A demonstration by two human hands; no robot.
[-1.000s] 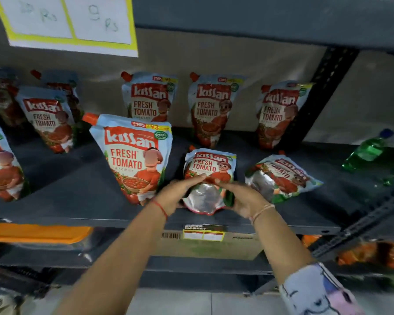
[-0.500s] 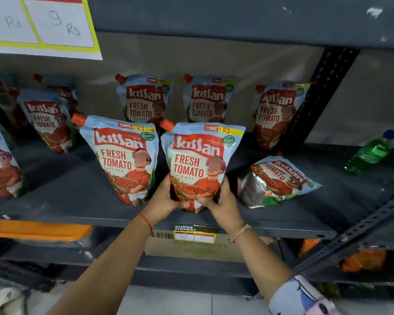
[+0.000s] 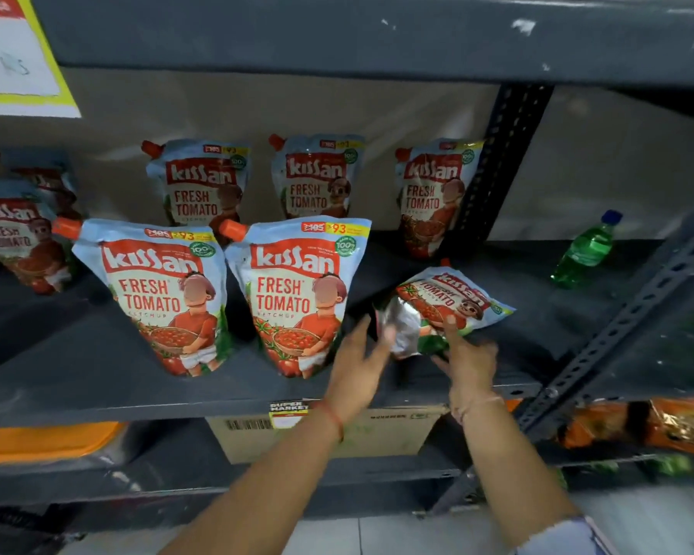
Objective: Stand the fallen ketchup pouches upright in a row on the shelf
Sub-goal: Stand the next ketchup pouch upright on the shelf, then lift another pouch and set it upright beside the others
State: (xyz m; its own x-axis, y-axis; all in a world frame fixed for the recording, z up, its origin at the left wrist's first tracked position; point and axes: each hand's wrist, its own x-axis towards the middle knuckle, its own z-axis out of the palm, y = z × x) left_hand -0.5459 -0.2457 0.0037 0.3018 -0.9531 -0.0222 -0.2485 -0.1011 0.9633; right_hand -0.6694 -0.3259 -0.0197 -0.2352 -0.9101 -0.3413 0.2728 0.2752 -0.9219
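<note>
- Our fallen pouch [image 3: 449,304] lies flat right of centre on the shelf [image 3: 97,366]
- Our right hand [image 3: 467,360] rests spread-fingered on its bottom edge
- Our left hand [image 3: 357,364] hovers beside it, fingers apart and empty
- Two front pouches [image 3: 297,294] stand upright centre-frame

Both hands [image 3: 471,360] at fallen pouch [image 3: 447,304], two upright
</note>
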